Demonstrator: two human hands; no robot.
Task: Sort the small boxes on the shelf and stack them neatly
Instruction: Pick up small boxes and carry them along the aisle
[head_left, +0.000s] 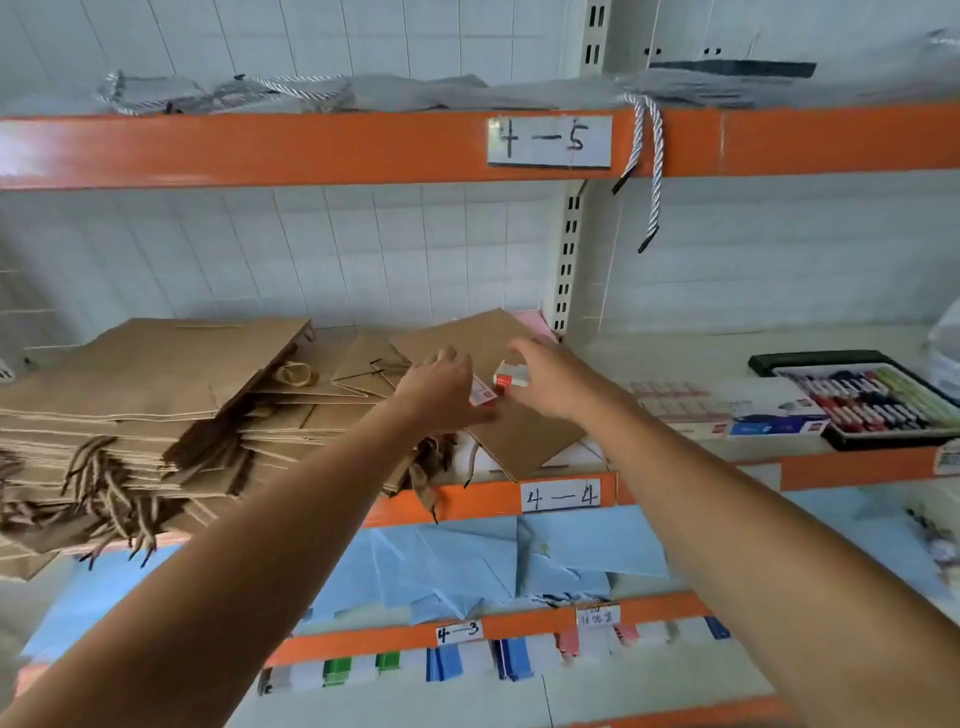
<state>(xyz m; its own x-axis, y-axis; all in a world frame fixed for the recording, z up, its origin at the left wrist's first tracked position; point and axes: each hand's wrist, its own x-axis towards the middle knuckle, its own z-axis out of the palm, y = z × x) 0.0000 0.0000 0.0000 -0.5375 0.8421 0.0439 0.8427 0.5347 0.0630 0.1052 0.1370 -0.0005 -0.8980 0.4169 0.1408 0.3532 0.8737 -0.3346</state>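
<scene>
Found red-and-white box (511, 378) pinched by right hand (551, 382), long axis crosswise, just right of and slightly behind second box (482, 397) gripped by left hand (441, 388), nearly touching, both over brown paper bags (156, 374) on shelf 4-4 (857, 467); judged right-hand box placed to stack leftward

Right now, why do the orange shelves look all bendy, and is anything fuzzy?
Head view: the wide lens bows the orange beam, most near the edges. Head view: the left hand gripping a red-and-white box and the right hand pinching a red-ended box are smeared, so their print is unreadable. Head view: light is soft and even, no hard shadows or glare.
</scene>
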